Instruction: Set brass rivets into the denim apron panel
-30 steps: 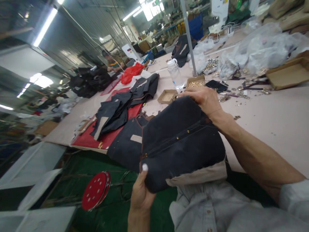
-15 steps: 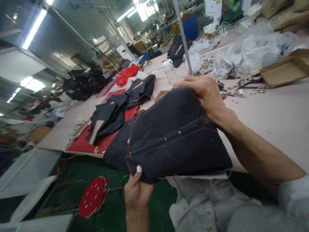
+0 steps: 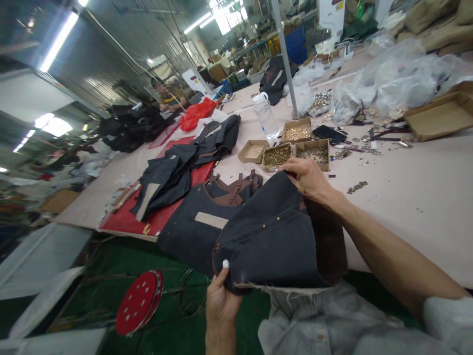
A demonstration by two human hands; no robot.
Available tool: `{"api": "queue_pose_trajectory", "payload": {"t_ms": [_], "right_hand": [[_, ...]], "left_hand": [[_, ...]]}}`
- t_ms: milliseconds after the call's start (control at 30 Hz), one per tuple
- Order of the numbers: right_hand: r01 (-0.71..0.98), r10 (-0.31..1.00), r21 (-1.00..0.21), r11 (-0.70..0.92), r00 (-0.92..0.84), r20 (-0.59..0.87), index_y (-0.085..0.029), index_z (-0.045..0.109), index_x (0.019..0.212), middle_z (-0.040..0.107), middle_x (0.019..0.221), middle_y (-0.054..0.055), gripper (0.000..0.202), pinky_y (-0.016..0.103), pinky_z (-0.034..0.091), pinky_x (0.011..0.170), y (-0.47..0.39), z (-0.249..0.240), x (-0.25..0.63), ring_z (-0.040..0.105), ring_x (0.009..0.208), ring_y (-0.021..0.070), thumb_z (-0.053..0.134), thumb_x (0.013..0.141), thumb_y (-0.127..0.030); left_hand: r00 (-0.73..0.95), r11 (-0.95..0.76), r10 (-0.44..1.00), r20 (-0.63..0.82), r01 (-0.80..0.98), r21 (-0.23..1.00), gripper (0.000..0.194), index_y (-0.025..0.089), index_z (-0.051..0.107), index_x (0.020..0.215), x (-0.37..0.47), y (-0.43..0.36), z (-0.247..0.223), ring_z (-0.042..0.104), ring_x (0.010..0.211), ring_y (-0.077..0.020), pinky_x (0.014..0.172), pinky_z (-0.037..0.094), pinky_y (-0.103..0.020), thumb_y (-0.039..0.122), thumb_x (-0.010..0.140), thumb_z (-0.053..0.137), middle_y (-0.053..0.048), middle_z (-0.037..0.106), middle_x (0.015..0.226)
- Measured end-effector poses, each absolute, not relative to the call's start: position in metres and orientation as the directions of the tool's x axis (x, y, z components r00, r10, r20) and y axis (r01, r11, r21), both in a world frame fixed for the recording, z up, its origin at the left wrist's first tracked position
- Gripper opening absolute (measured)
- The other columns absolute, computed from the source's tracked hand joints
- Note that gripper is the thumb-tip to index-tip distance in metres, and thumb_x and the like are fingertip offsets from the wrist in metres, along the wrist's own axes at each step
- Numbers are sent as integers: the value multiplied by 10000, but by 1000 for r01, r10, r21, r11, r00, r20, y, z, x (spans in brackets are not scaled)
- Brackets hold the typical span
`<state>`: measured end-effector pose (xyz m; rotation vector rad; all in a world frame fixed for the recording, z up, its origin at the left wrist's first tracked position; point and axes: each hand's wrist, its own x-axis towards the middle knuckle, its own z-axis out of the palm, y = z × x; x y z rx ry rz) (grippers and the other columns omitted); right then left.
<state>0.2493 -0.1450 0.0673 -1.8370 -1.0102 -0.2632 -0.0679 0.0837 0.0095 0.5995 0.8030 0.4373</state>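
Note:
A dark fabric piece [image 3: 269, 246] with brass rivets and brown trim is held up in front of me at the table's near edge, bent over on the right so its brown inside shows. My left hand [image 3: 222, 298] pinches its lower left edge, thumb on top and fingers underneath. At the upper corner my right hand [image 3: 310, 178] grips the fabric, with the fingertips partly hidden. Behind it lies a dark garment part [image 3: 192, 217] with a beige strip and brown straps; whether the two are joined, I cannot tell.
Small cardboard boxes of metal fittings [image 3: 277, 157] stand beyond my right hand, near a water bottle [image 3: 266, 118] and a phone [image 3: 329, 134]. More dark pieces [image 3: 166, 172] lie on red cloth to the left. A red stool [image 3: 138, 303] is below; another person sits farther back.
The held fabric has come down and toward me, with its right side now curled open. My right hand is lower, my left slightly right. The fittings boxes and strapped part have come into view.

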Motion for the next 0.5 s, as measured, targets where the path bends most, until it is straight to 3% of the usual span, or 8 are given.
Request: {"api": "queue_pose_trajectory", "payload": {"t_ms": [167, 300, 400, 500], "right_hand": [[712, 401, -681, -169, 681, 613, -190, 680, 1196, 669, 1134, 107, 357, 369, 523, 842, -155, 57, 241, 646, 970, 241, 616, 845, -176], [566, 303, -770, -295, 819, 487, -175, 690, 1018, 690, 957, 82, 229, 350, 522, 743, -183, 34, 223, 645, 807, 226, 666, 817, -281], [455, 389, -801, -389, 870, 305, -198, 706, 848, 701, 794, 40, 168, 322, 482, 647, -209, 3, 208, 610, 656, 200, 638, 843, -351], [386, 527, -837, -387, 838, 142, -209, 745, 932, 752, 909, 57, 230, 330, 500, 687, -229, -24, 194, 656, 727, 229, 594, 869, -370]], "left_hand": [[811, 838, 382, -443, -101, 536, 503, 204, 642, 1349, -75, 93, -3, 699, 1100, -243, 1178, 377, -500, 128, 989, 299, -129, 734, 1128], [880, 864, 287, -377, -68, 499, 514, 208, 673, 1309, -78, 96, -10, 654, 1182, -244, 1218, 292, -501, 170, 1006, 259, -131, 702, 1192], [843, 867, 311, -439, -62, 494, 497, 212, 738, 1202, -77, 95, -13, 657, 1176, -249, 1215, 293, -505, 169, 1007, 284, -130, 707, 1177], [789, 860, 353, -503, -62, 506, 475, 212, 775, 1120, -79, 94, -10, 674, 1143, -253, 1204, 316, -505, 152, 998, 320, -126, 721, 1146]]}}
